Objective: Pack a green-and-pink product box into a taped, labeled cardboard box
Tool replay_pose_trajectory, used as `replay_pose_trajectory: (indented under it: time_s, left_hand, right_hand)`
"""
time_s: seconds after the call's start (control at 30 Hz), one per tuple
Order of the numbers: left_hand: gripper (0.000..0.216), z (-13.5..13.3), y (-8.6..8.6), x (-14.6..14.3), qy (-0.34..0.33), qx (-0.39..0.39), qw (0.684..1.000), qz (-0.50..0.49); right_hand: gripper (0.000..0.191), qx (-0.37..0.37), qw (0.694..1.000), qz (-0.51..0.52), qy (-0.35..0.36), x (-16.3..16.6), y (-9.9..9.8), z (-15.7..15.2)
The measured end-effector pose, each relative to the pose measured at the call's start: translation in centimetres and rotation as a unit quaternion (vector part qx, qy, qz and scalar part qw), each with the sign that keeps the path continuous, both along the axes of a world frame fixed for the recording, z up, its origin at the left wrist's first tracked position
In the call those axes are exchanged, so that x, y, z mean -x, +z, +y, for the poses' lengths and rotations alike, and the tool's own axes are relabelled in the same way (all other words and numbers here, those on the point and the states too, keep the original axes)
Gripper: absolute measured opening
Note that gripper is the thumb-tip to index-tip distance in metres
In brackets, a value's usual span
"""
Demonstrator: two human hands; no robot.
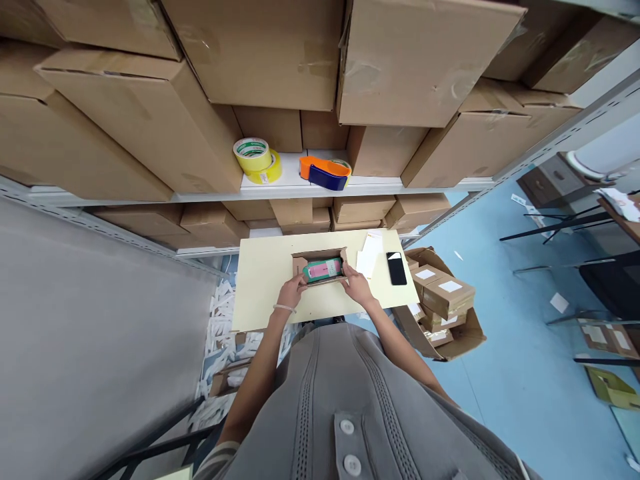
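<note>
**Crosswise on the board, held at both ends**

Our small kraft cardboard box (319, 265) lies open and flat, its long axis running left to right across our view, square to our body. Inside, a glossy green-and-pink packaged item (323, 269) lies along that same axis. The box sits near the middle of a smooth cream board (265, 280). Our left hand (293, 292) clasps the near left corner and our right hand (358, 283) the near right corner, fingers curled over the thin corrugated rim, pressing in from both ends. A beaded bracelet (284, 308) circles our left wrist. Just beyond our right hand lie white paper slips (371, 255) and a black smartphone (397, 269). Past the board's right edge, an open carton (445, 333) holds smaller parcels. Above, on a white metal shelf (280, 191), stand yellow tape rolls (254, 160) and an orange-and-blue tape dispenser (325, 173).
</note>
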State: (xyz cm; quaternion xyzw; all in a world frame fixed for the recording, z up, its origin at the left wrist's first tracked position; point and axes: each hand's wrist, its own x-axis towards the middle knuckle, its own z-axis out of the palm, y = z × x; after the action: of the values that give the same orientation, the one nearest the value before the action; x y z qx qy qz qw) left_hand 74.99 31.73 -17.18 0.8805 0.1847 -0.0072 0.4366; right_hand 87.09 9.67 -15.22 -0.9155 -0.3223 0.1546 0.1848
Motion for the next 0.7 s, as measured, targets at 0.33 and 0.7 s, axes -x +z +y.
replay_pose_trajectory:
  time_s: [0.33, 0.7]
  left_hand:
    - [0.008, 0.9, 0.4, -0.1, -0.029, 0.024, 0.999, 0.002]
    - [0.014, 2.0, 1.1, -1.4, -0.003, 0.049, 0.998, 0.040]
  right_hand:
    - [0.039, 0.101, 0.994, -0.009, 0.045, -1.4, 0.6, 1.7]
    - [0.027, 0.132, 0.988, 0.002, 0.080, -4.3, 1.7, 1.8]
